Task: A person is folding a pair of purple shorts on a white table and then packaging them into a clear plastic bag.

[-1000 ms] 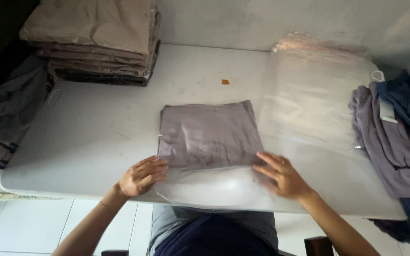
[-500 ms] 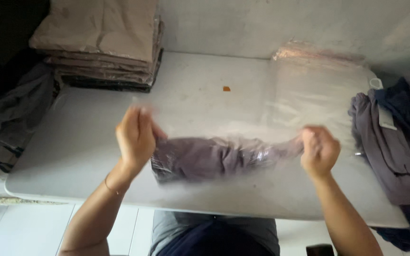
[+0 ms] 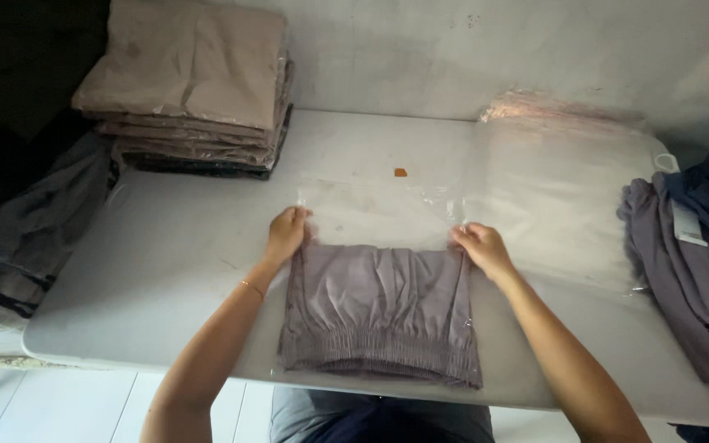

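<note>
At a white table (image 3: 166, 254), a person's left hand (image 3: 287, 232) and right hand (image 3: 481, 246) pinch the two sides of a clear plastic bag (image 3: 375, 215) holding a folded mauve garment (image 3: 381, 308), its elastic waistband toward the near edge. A stack of bagged beige garments (image 3: 190, 90) sits far left, a pile of empty clear bags (image 3: 564, 180) lies right, and loose purple clothing (image 3: 691, 271) is heaped at the right edge.

Mauve garment (image 3: 381, 308): soft matt cloth, gathered elastic waistband, sleeved in thin glossy clear plastic bag (image 3: 379, 209). Table (image 3: 166, 246): smooth, white, faintly sheened. Stacked tan cloth packs (image 3: 190, 82), likewise film-wrapped.
</note>
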